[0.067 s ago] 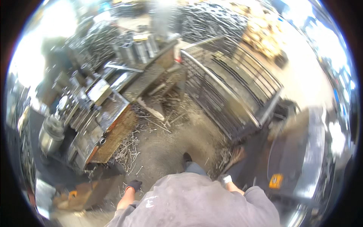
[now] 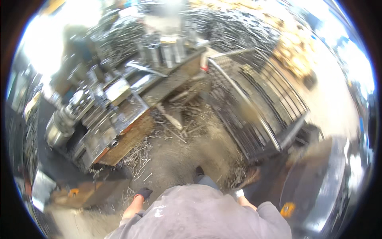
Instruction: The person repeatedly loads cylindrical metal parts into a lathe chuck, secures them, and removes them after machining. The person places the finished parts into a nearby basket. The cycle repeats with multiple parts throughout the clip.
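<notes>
My left hand (image 2: 144, 193), in a dark glove with a reddish cuff, hangs low beside my body. It is near the metal rods scattered on the floor, and its fingers are too small and smeared to make out. On the other side, my right hand (image 2: 238, 193) wears a white glove and is partly hidden by my grey shirt (image 2: 191, 211). No object shows in either hand. One dark shoe (image 2: 199, 170) stands forward on the dirty floor (image 2: 175, 155).
A cluttered workbench (image 2: 131, 147) with metal parts and upright tubes stands ahead left. Ahead right is a barred metal cage (image 2: 254, 111) with long bars inside. Loose rods (image 2: 139, 159) litter the floor. A dark machine panel (image 2: 314, 179) with a yellow label stands at right.
The view has turned: the bench and cage now sit further right in the picture. My hands stay low at my sides, nearly unmoved.
</notes>
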The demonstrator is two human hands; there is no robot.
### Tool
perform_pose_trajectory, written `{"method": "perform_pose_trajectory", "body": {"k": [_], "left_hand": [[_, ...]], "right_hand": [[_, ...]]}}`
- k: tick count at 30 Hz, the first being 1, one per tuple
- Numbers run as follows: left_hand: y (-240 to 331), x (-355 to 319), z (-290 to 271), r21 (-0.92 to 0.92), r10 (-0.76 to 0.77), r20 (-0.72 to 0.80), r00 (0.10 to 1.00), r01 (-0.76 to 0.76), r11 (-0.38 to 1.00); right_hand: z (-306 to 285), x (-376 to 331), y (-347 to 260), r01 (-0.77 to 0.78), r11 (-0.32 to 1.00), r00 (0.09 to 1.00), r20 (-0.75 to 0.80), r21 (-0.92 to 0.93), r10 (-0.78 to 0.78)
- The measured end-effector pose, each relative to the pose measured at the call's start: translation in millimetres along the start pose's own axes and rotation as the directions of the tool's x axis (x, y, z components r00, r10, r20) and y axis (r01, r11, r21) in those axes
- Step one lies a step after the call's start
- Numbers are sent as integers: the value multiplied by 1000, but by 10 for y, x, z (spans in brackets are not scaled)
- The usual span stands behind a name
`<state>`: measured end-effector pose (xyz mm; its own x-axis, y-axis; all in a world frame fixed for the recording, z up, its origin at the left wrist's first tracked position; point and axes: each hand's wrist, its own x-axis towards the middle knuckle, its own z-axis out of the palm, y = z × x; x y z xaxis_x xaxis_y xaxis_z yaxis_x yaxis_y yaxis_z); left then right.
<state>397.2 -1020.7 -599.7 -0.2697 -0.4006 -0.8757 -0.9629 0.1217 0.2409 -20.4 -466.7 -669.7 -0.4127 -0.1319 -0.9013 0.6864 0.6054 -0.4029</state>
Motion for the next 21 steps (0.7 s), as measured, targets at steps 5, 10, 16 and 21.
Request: {"method": "perform_pose_trajectory", "body": {"k": [5, 10, 16, 21], "left_hand": [[753, -493, -161, -103, 70, -262, 962, -100, 990], [665, -714, -563, -342, -28, -391, 920, -117, 933], [-917, -479, -1211, 177, -69, -695, 716, 263, 949], [-2227, -965, -1802, -819, -967, -233, -104, -515, 253]], "right_hand": [[-367, 893, -993, 509, 550, 853, 303, -662, -425], [-242, 738, -2225, 549, 725, 827, 397, -417, -398], [437, 386, -2920, 429, 599, 889, 200, -676, -411], [963, 315, -2938, 758, 46, 565, 618, -651, -547]]}}
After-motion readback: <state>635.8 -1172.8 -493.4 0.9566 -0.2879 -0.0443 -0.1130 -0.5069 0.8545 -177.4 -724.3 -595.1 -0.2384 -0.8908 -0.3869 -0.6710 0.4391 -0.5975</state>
